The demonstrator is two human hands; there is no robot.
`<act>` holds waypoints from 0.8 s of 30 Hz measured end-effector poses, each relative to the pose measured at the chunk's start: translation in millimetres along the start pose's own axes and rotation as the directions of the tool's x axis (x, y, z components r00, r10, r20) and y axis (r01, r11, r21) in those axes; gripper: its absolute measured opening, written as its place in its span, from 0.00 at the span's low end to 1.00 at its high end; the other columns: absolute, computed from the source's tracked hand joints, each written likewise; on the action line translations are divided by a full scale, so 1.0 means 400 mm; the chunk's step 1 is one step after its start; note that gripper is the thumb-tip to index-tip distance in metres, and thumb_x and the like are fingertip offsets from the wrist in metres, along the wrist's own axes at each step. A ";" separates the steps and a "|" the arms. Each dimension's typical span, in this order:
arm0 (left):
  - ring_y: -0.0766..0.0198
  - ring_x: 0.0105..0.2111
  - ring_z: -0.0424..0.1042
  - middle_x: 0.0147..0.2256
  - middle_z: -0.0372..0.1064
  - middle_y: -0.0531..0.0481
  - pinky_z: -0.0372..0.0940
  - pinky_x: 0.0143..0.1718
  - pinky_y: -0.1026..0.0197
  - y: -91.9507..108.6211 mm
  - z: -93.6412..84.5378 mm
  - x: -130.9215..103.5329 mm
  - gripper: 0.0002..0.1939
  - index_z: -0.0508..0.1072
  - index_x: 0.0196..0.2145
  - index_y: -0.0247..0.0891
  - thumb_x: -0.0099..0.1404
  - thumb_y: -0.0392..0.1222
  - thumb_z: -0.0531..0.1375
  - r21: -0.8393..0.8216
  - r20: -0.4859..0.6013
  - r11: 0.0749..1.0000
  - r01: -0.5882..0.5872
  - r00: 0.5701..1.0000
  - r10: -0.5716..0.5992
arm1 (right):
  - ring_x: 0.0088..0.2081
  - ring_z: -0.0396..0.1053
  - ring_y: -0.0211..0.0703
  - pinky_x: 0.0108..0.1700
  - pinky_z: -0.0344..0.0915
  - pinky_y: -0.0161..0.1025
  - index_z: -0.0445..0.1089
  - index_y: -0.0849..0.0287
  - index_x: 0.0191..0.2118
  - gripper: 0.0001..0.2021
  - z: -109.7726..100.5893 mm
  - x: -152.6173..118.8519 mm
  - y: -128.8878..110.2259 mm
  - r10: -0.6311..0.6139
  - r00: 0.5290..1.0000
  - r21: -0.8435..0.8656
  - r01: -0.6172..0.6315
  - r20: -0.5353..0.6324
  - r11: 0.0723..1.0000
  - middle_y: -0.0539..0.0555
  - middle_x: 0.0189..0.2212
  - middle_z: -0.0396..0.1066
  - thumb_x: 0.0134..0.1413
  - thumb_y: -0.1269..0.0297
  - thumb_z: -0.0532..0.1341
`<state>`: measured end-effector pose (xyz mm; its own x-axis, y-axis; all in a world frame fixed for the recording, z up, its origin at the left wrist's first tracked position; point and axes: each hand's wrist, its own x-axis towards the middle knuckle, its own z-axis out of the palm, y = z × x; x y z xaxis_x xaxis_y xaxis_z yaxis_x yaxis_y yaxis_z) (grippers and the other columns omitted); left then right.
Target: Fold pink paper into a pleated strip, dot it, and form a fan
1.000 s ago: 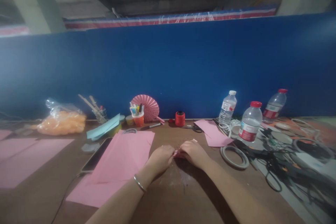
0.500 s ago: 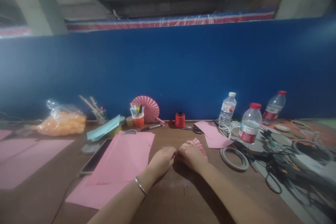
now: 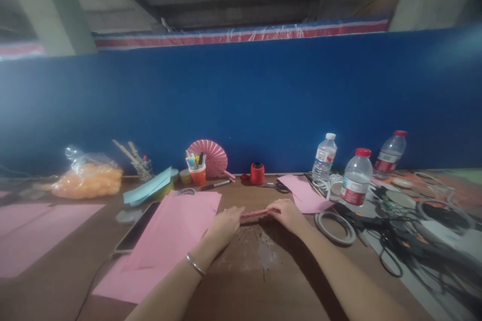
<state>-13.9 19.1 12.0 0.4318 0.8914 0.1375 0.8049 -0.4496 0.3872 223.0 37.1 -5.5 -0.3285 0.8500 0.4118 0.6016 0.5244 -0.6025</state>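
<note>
A narrow strip of folded pink paper [image 3: 254, 214] lies crosswise between my hands, low over the brown table. My left hand [image 3: 226, 225], with a silver bangle on its wrist, is closed on the strip's left end. At the other end, my right hand [image 3: 288, 214] pinches it between thumb and fingers. Sheets of pink paper [image 3: 181, 225] lie just left of my left hand. Behind the hands stands a spool of red thread [image 3: 257, 174], and black-handled scissors [image 3: 280, 187] rest to its right.
A pleated pink fan [image 3: 211, 156] stands behind a cup of pens [image 3: 198, 173]. At right are water bottles [image 3: 357, 178], a grey tape ring [image 3: 335, 228] and tangled black cables [image 3: 395, 246]. A phone [image 3: 137, 228] sits partly under the pink sheets. A blue panel [image 3: 241, 95] closes off the back.
My hands were close together, with the pink paper showing beyond my right hand. Now they are apart, and the folded strip spans the gap between them.
</note>
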 end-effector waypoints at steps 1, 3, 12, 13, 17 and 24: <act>0.60 0.40 0.65 0.40 0.66 0.45 0.58 0.41 0.60 0.000 0.000 0.000 0.15 0.66 0.45 0.39 0.61 0.38 0.48 -0.085 0.020 0.996 0.027 0.999 -0.026 | 0.32 0.68 0.43 0.37 0.59 0.38 0.73 0.57 0.28 0.07 0.001 0.001 0.002 0.073 0.996 0.146 -0.066 -0.043 0.987 0.52 0.27 0.73 0.44 0.61 0.60; 0.62 0.34 0.67 0.33 0.68 0.48 0.60 0.35 0.63 0.000 0.005 0.001 0.12 0.69 0.36 0.39 0.61 0.43 0.49 -0.269 0.061 0.959 0.094 0.995 -0.081 | 0.28 0.67 0.43 0.33 0.61 0.37 0.73 0.59 0.26 0.09 0.002 0.006 0.009 0.218 0.968 0.360 -0.160 -0.126 0.919 0.52 0.24 0.72 0.38 0.59 0.63; 0.74 0.13 0.56 0.18 0.55 0.58 0.53 0.13 0.71 0.015 0.066 0.017 0.16 0.61 0.31 0.36 0.60 0.52 0.45 -0.688 0.115 0.689 0.228 0.971 -0.208 | 0.19 0.62 0.35 0.21 0.59 0.32 0.68 0.64 0.39 0.21 0.059 0.024 -0.038 0.350 0.931 0.628 -0.214 -0.099 0.748 0.50 0.20 0.67 0.41 0.54 0.61; 0.74 0.12 0.55 0.18 0.53 0.59 0.53 0.13 0.71 0.022 0.072 0.018 0.16 0.61 0.31 0.36 0.60 0.53 0.45 -0.713 0.115 0.664 0.224 0.972 -0.205 | 0.19 0.62 0.34 0.20 0.58 0.31 0.69 0.64 0.39 0.21 0.083 0.020 -0.058 0.331 0.943 0.676 -0.253 0.013 0.693 0.50 0.20 0.68 0.39 0.55 0.63; 0.74 0.13 0.54 0.17 0.52 0.59 0.55 0.13 0.70 0.044 0.086 0.011 0.15 0.61 0.29 0.35 0.59 0.51 0.47 -0.771 0.125 0.603 0.205 0.977 -0.173 | 0.23 0.65 0.38 0.25 0.60 0.32 0.71 0.66 0.30 0.16 0.168 0.001 -0.121 0.256 0.959 0.746 -0.256 0.118 0.615 0.53 0.22 0.70 0.40 0.55 0.62; 0.75 0.11 0.53 0.17 0.51 0.60 0.46 0.08 0.73 0.062 0.068 -0.011 0.19 0.60 0.27 0.37 0.58 0.58 0.48 -0.795 0.245 0.545 0.266 0.963 -0.114 | 0.16 0.55 0.33 0.18 0.50 0.31 0.72 0.67 0.24 0.18 0.159 0.011 -0.097 0.454 0.887 0.729 -0.253 -0.089 0.637 0.48 0.13 0.61 0.42 0.53 0.59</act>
<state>15.2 2.3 -3.6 0.4235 0.8958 -0.1347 0.2306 0.0372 0.9723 151.9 23.7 -23.5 0.0463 0.9872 0.1527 -0.0645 0.1555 -0.9857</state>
